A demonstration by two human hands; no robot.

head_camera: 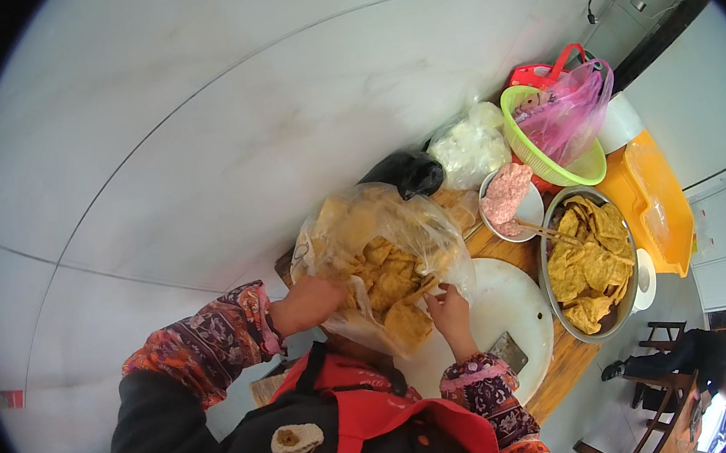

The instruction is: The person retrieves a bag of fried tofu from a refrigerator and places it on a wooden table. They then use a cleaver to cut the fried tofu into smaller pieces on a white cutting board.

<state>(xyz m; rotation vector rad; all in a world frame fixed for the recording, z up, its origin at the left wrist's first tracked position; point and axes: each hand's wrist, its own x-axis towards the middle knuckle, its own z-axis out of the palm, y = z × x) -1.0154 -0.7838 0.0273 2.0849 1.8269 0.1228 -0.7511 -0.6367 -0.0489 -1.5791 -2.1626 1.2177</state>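
Observation:
A large clear plastic bag (430, 225) of yellow-brown fried bean curd pieces (385, 277) lies open before me. At its left rim, my left hand (311, 303) grips the plastic, with the fingertips partly hidden by it. My right hand (450, 314) pinches the bag's right edge, close to some bean curd pieces. Beneath the bag and the right hand is a round white cutting board (519, 296). A cleaver blade (509, 352) rests on the board beside my right sleeve.
To the right, a steel basin (633, 269) holds more bean curd. Chopsticks (548, 232) reach from there to a white bowl (532, 210) of minced meat (506, 197). Behind are a green basket (547, 162) and a black bag (407, 174). An orange tray (669, 205) stands far right; a person (686, 354) sits beyond.

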